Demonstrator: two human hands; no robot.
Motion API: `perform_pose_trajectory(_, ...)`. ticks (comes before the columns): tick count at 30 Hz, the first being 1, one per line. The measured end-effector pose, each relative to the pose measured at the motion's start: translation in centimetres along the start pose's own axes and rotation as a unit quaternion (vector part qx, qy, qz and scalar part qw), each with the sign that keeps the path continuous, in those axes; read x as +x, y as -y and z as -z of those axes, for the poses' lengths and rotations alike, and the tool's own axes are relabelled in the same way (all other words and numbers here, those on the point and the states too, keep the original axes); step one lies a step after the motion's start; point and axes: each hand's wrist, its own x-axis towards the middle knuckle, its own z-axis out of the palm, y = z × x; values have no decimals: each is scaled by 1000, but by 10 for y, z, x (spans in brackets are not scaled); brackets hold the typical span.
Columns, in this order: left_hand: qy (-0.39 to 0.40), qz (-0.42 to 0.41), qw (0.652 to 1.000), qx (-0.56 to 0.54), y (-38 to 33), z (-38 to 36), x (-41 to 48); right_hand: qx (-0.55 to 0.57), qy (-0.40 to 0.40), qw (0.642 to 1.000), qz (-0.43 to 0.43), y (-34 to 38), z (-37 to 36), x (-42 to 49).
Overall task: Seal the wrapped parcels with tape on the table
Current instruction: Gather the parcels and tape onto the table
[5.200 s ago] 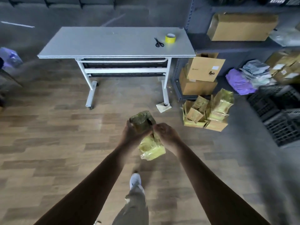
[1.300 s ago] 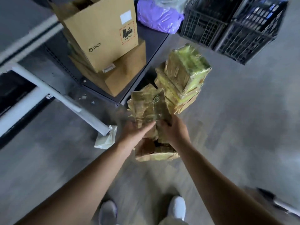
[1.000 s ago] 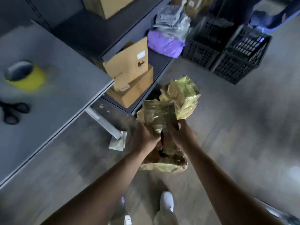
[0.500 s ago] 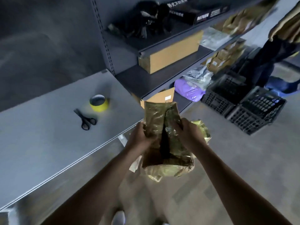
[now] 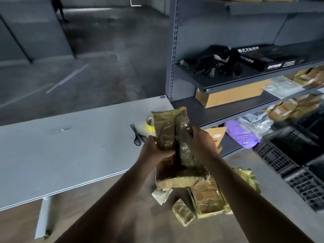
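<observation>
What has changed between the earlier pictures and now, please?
The left hand and right hand have lifted the gold foil-wrapped parcels up from the floor to the grey table edge, keeping their grip throughout. The black scissors and yellow tape roll lie unmoved on the table; the remaining gold parcels stay on the floor.

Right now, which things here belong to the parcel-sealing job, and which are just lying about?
For the job: wrapped parcels gripped by left hand and right hand; floor parcels; tape roll; scissors; table.
Lying about: purple bag; black crates; cardboard box and black bag on the shelves.
</observation>
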Motion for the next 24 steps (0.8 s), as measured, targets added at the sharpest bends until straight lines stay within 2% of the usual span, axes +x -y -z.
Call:
perform_pose_trajectory(4,-31,-22,999,31,3,39,4,-6,-7,1000,25,37,-21,14)
perform_pose_trajectory(12,-30,-10,999,-21,38,136,27,-24,1,999,32,136,-74,46)
perform_pose_trajectory(18,-100,2,994,-40,74,212,53,28,32,998,37,213,-128,63)
perform_pose_trajectory(24,-172,39,980,-90,112,280,78,33,154,985,71,261,-179,72)
